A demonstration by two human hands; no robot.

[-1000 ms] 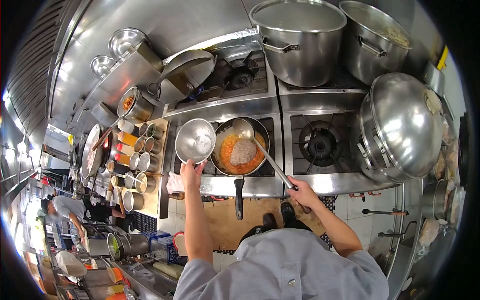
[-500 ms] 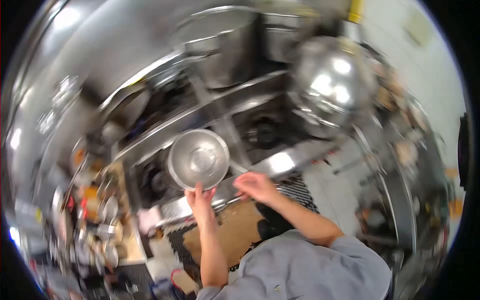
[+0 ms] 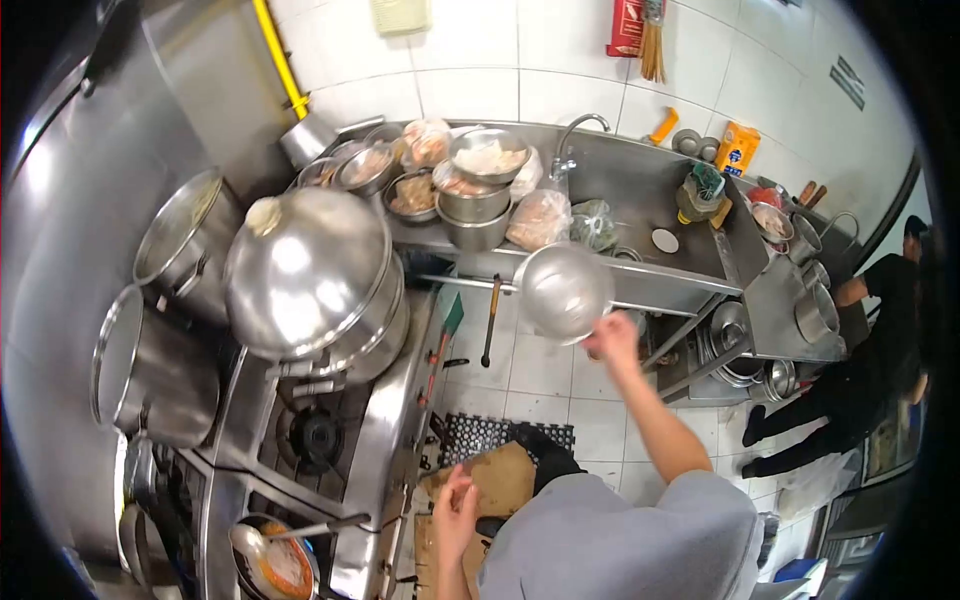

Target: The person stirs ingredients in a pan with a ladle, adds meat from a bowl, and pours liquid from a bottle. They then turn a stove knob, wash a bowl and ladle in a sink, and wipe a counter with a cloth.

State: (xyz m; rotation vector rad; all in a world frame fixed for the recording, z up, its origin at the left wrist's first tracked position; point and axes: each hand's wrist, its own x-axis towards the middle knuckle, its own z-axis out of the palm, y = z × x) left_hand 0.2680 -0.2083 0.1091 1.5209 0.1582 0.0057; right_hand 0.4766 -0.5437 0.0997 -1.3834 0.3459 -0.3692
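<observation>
"Down by the grey shirt (image 3: 620, 535), what are the hands at?"

"Carrying, I'd judge. The left hand (image 3: 455, 512) is half open, fingers loosely bent, with nothing visible in it. The right hand (image 3: 617, 342) reaches out, its fingers closed on the rim of a round stainless-steel bowl (image 3: 563, 292)."

"Where is that bowl, exactly?"

"Over the tiled floor, before the sink's front edge, tilted so its inside faces us. I can't tell whether it touches the steel rail behind."

"What does moving it call for?"

"A firm pinch, since one hand bears it by the edge, and room around the rail and the long tool with a black-and-orange handle (image 3: 492, 322) beside it."

"And around?"

"Left, a dark round pan (image 3: 317, 577) of orange food with a steel ladle (image 3: 249, 541) across it; past it, a big domed steel lid (image 3: 308, 262). Beyond the bowl, a clear bag of pale pink food (image 3: 540, 220) crowds the near side of the steel sink (image 3: 640, 170). Farther right, a person in black (image 3: 862, 365) stands by the counter."
</observation>
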